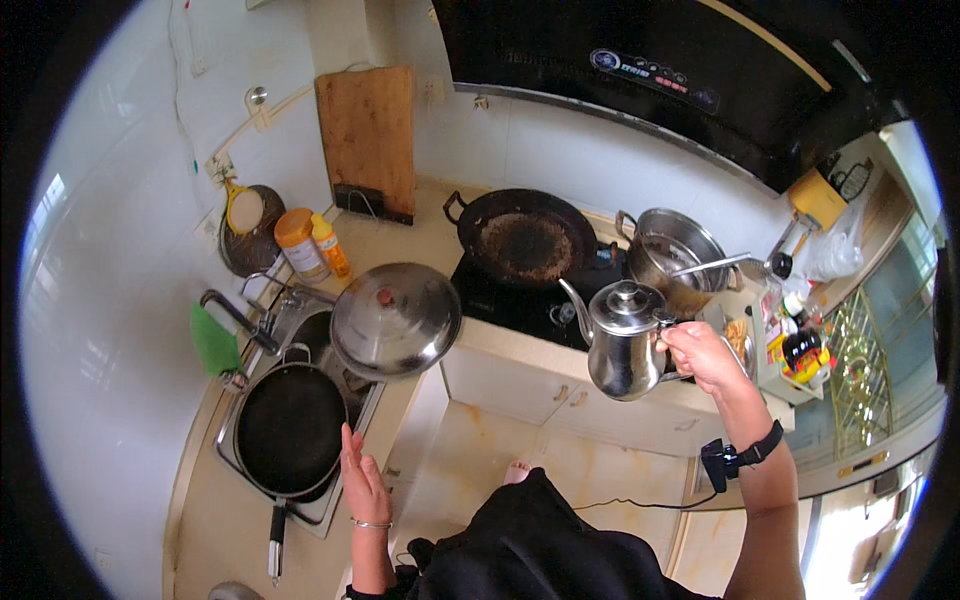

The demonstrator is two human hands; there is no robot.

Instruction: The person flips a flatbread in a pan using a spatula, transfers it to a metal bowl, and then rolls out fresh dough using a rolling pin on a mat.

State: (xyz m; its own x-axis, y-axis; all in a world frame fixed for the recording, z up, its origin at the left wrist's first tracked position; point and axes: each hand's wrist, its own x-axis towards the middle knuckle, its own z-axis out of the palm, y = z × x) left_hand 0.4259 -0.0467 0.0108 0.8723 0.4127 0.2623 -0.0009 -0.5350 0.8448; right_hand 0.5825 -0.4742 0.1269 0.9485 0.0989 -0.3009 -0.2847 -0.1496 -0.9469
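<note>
My right hand (701, 352) grips the handle of a shiny stainless steel kettle (627, 352) with a long thin spout and its lid on. The kettle is held upright in the air before the counter's front edge, below a metal stockpot (675, 247) in the picture. Bare and raised, my left hand (364, 480) has its fingers extended and holds nothing. It is beside a black frying pan (291, 427), which rests over the sink with its handle towards me. A domed metal lid (396, 321) with a red knob lies at the sink's far right corner.
A dark wok (526, 238) sits on the black gas hob (487, 296). A wooden cutting board (367, 135) leans in the corner, near an orange-lidded tub (300, 244) and a yellow bottle (330, 244). The range hood (600, 82) hangs above. A rack of condiments (799, 352) stands at right.
</note>
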